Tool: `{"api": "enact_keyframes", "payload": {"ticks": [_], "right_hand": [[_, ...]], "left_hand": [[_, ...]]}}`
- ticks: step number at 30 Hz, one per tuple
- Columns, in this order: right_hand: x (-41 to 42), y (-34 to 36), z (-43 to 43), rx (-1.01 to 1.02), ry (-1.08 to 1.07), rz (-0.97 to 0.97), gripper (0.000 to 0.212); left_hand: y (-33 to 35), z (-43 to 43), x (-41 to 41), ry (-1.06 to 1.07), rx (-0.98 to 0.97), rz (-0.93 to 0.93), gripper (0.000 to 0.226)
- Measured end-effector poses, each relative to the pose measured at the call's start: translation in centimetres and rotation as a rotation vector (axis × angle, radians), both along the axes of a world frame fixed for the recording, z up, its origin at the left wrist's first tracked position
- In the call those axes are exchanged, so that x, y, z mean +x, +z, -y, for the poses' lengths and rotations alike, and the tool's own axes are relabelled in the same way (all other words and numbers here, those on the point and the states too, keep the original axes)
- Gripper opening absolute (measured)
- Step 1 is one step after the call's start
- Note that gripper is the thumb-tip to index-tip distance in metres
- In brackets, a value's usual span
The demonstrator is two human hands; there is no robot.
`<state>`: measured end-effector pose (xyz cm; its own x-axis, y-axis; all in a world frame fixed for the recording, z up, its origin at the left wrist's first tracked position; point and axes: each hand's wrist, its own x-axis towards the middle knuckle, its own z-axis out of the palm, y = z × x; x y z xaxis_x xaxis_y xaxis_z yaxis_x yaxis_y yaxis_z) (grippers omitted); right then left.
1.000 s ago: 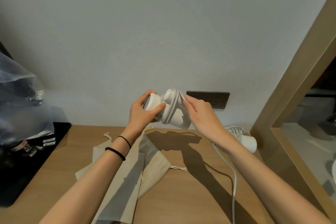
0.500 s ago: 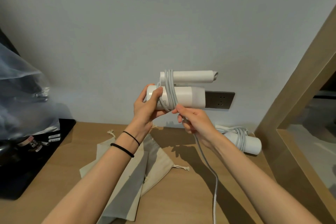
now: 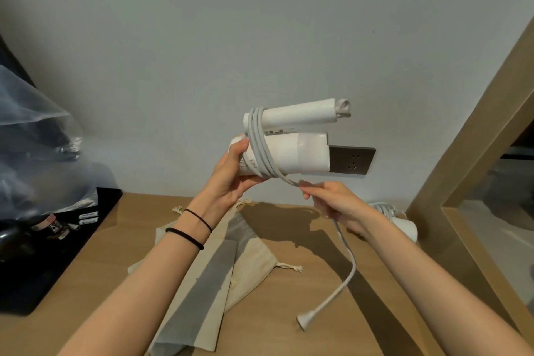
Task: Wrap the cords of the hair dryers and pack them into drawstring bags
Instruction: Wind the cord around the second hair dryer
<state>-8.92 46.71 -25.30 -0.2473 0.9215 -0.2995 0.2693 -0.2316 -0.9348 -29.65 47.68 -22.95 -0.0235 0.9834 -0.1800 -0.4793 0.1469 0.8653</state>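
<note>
**Spotter:** What have your fingers got?

**Me:** On my left hand (image 3: 228, 179) the fingers (image 3: 245, 182) are curled round the rear end of the white hair dryer (image 3: 297, 153), thumb on top. I hold it up off the desk, lying level, its nose in front of the left end of the dark socket plate (image 3: 352, 160) on the wall. On my right hand (image 3: 332, 199) the fingers (image 3: 307, 188) pinch the pale cord (image 3: 260, 147) just below the socket plate's left end.

**Spotter:** And the cord itself?

**Me:** Several turns go round the body and the folded handle (image 3: 300, 114), which lies along the top, above the socket plate. From my pinch the loose end droops to the plug (image 3: 302, 324), well below the socket plate. I cannot tell whether it touches the desk (image 3: 121, 269).

**Spotter:** Around that?

**Me:** The beige drawstring bags (image 3: 251, 257) lie flat and overlapping on the desk, below and left of the socket plate. A second hair dryer (image 3: 404, 222), cord bundled on it, lies on the desk below the plate's right end, partly hidden by my right wrist. Far left of the plate sits a clear plastic bag (image 3: 34, 153).
</note>
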Motion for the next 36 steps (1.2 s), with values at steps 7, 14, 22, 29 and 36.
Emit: {"api": "enact_keyframes", "payload": {"ticks": [7, 14, 22, 29, 36], "right_hand": [[3.2, 0.6, -1.3, 0.039, 0.005, 0.043, 0.023], [3.8, 3.8, -1.0, 0.027, 0.021, 0.177, 0.031], [3.3, 5.9, -0.3, 0.206, 0.049, 0.308, 0.025], [2.3, 5.4, 0.3, 0.442, 0.063, 0.472, 0.027], [1.5, 6.4, 0.9, 0.519, 0.114, 0.552, 0.03]], "left_hand": [[-0.9, 0.9, -1.1, -0.264, 0.092, -0.221, 0.064], [-1.6, 1.0, -2.3, -0.452, 0.106, -0.319, 0.05], [-1.6, 1.5, -1.9, -0.542, 0.137, -0.714, 0.038], [-3.0, 1.5, -1.1, -0.393, 0.027, -0.671, 0.027], [-3.2, 1.2, -1.0, -0.318, 0.019, -0.686, 0.027]]}}
